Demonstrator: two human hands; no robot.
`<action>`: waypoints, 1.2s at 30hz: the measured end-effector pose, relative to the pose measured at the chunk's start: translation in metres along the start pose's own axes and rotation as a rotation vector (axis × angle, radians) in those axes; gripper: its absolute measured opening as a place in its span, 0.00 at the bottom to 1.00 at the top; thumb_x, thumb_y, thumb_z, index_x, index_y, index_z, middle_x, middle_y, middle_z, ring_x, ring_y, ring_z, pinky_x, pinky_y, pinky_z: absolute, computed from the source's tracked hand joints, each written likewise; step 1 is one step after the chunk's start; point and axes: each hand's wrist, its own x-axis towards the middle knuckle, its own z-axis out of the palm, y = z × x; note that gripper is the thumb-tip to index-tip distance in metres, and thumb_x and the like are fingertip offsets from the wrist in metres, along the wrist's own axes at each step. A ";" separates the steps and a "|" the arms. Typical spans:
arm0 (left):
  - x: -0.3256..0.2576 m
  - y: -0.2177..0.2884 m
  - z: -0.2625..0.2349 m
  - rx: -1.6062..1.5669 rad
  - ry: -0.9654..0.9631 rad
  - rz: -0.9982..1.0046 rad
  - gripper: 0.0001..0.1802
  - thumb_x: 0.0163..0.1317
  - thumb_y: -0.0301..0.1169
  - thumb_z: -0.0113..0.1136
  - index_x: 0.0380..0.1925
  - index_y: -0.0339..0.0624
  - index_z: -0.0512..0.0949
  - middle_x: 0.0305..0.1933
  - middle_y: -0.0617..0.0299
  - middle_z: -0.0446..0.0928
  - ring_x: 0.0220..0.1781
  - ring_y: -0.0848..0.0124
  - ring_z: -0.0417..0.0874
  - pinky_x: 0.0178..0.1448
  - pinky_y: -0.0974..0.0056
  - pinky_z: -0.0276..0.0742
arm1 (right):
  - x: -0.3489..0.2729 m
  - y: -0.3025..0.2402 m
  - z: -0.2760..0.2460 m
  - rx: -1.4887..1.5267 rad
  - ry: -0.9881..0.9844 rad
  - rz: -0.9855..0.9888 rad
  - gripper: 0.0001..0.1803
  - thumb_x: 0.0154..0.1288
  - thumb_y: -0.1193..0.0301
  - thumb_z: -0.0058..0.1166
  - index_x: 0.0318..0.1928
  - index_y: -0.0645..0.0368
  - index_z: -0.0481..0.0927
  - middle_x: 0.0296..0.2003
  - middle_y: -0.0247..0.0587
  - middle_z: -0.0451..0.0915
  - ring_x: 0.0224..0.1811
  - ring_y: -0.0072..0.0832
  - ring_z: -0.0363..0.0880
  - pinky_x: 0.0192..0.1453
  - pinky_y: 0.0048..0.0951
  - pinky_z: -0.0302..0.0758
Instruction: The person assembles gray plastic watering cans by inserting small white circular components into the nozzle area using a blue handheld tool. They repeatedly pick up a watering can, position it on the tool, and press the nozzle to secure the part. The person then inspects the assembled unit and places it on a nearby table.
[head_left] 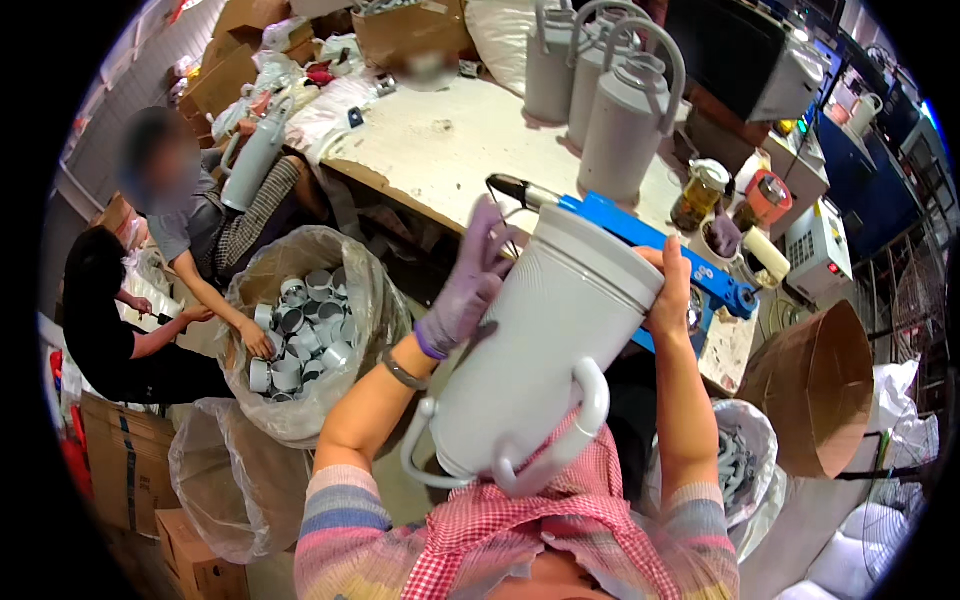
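A tall grey jug (535,345) with a curved handle near its lower end lies tilted in front of me, its top toward the workbench. My left hand (465,285), in a purple glove, rests against the jug's upper left side with fingers spread. My right hand (668,290), bare, grips the jug's upper right rim. A blue tool (650,240) with a black tip sits on the bench just behind the jug.
A white workbench (450,140) holds three more grey jugs (625,120) with handles and jars. A clear bag of grey cups (300,340) stands left, with two seated people reaching into it. A cardboard drum (815,390) and a bag of grey parts (740,470) stand right.
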 end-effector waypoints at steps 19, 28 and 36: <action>-0.157 0.039 -0.036 1.254 0.254 -0.249 0.36 0.72 0.45 0.46 0.71 0.31 0.56 0.75 0.43 0.58 0.77 0.52 0.58 0.79 0.46 0.46 | -0.106 -0.008 0.005 -0.558 -0.063 -0.190 0.25 0.44 0.59 0.70 0.39 0.65 0.83 0.35 0.45 0.81 0.40 0.38 0.77 0.48 0.35 0.73; -0.069 -0.056 0.040 0.798 -0.044 -0.143 0.49 0.64 0.35 0.60 0.75 0.31 0.41 0.79 0.38 0.45 0.80 0.47 0.49 0.80 0.55 0.47 | -0.139 0.083 -0.026 0.185 0.219 0.687 0.32 0.76 0.50 0.45 0.47 0.73 0.82 0.39 0.42 0.85 0.40 0.26 0.81 0.48 0.30 0.76; -0.140 0.010 0.046 0.768 -0.165 -0.600 0.63 0.29 0.43 0.81 0.70 0.37 0.61 0.68 0.47 0.67 0.72 0.53 0.67 0.76 0.55 0.60 | -0.181 0.097 -0.041 0.140 -0.023 0.489 0.35 0.67 0.47 0.56 0.56 0.69 0.77 0.46 0.40 0.81 0.49 0.26 0.78 0.56 0.29 0.73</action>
